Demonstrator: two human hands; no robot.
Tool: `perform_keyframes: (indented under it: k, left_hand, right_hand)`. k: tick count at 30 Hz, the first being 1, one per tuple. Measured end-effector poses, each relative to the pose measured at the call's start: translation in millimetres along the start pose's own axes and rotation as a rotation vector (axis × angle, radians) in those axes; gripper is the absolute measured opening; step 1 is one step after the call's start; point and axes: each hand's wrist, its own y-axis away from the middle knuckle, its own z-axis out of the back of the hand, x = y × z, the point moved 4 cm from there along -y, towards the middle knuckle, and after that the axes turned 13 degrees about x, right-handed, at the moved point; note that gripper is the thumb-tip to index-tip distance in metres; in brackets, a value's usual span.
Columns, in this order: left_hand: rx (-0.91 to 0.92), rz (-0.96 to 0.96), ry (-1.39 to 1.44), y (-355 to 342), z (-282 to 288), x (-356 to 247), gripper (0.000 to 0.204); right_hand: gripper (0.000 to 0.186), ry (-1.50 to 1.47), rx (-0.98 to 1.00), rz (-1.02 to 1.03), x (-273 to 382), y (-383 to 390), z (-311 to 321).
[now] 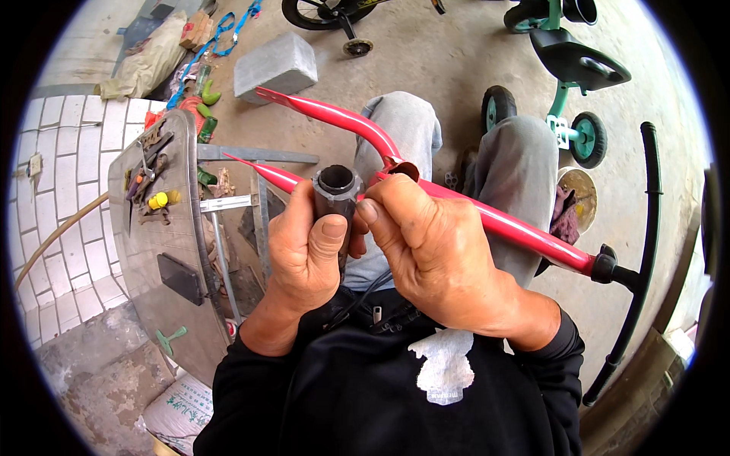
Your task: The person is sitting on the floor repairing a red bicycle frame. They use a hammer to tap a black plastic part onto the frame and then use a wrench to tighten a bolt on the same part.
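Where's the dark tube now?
Head view, just left of centre: the dark tube is in the left hand, open end toward the camera, beside the right hand.

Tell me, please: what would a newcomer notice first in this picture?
Most likely the glossy red tubular frame, slanting across the middle of the view, would draw the eye. Near the centre, the left hand holds a dark open-ended tube. At the upper right, a mint-green tricycle also stands out.
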Motion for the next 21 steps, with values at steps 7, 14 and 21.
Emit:
perform_keyframes:
  k: [7, 14, 21]
  left_hand:
    - [-0.034, -0.082, -0.111, -3.8, -0.8, -1.8, 0.042]
    - [-0.026, 0.066, 0.229, -5.5, -2.6, 5.6, 0.040]
    - [0.016, 0.165, 0.399, -6.5, -3.6, 8.2, 0.040]
  right_hand:
    - [0.018, -0.183, 0.089, -0.091, -3.2, -6.9, 4.2]
    - [0.019, -0.257, 0.191, -0.251, -2.5, -6.6, 4.6]
    - [0.033, 0.153, -0.075, 0.061, -6.2, 4.7, 7.2]
